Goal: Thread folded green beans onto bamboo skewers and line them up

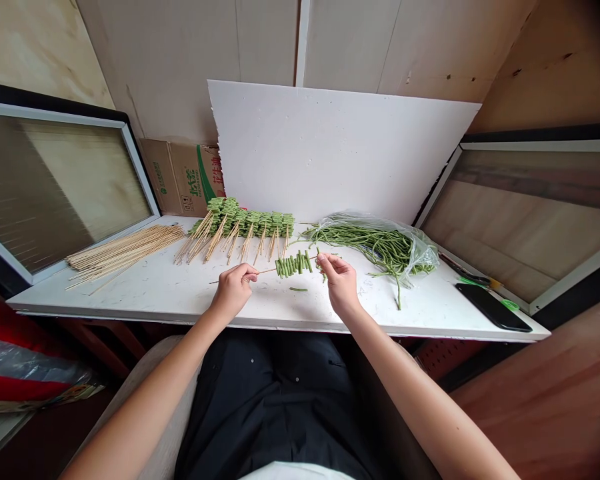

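My left hand (234, 288) is closed round the blunt end of a bamboo skewer (266, 271). Several short pieces of green bean (293, 264) sit threaded side by side along it. At the skewer's other end my right hand (339, 280) pinches a cut bean piece (319, 255) between thumb and fingers. A loose bean piece (299, 289) lies on the white tabletop below the skewer. More cut pieces lie partly hidden behind my right hand.
Finished bean skewers (250, 223) are stacked at the back. Bare skewers (125, 250) lie to the left. On the right, long beans (375, 243) spill from a clear plastic bag (423, 250), near a black phone (493, 307). A white foam board (340, 147) and cardboard box (175, 177) stand behind.
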`<action>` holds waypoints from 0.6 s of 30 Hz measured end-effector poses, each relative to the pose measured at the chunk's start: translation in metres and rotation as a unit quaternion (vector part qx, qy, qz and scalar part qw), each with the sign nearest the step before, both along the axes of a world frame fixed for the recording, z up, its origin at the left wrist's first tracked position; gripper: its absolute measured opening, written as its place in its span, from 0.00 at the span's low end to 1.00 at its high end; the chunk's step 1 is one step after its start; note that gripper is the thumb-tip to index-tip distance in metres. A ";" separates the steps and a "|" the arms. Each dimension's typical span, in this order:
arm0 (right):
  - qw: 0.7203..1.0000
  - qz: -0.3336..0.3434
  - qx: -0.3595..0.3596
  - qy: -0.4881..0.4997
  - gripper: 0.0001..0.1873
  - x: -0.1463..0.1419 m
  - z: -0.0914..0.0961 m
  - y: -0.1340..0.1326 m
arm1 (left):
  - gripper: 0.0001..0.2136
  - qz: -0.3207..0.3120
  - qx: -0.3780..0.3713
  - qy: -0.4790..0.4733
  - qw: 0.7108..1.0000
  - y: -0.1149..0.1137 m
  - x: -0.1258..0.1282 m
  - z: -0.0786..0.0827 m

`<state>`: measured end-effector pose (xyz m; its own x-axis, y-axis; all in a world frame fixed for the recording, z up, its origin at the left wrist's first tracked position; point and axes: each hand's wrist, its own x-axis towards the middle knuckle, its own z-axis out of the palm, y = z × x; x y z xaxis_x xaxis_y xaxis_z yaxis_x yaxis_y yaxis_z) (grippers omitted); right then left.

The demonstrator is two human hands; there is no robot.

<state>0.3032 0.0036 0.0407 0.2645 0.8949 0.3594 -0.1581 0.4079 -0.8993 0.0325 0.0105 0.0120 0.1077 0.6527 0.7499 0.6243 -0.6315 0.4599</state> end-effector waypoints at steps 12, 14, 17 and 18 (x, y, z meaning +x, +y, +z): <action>1.000 -0.008 -0.026 0.015 0.20 -0.006 -0.018 0.006 | 0.19 -0.006 0.045 0.038 0.998 -0.003 0.000 -0.001; 1.000 -0.009 -0.019 0.006 0.20 -0.006 -0.019 0.005 | 0.19 -0.007 0.040 0.044 0.998 -0.003 -0.001 0.000; 1.000 -0.001 -0.013 0.009 0.19 -0.007 -0.021 0.006 | 0.19 -0.016 0.032 0.046 0.998 -0.002 -0.002 0.000; 1.000 0.002 -0.011 0.010 0.18 -0.007 -0.021 0.006 | 0.19 -0.018 0.029 0.046 0.998 -0.002 -0.002 -0.001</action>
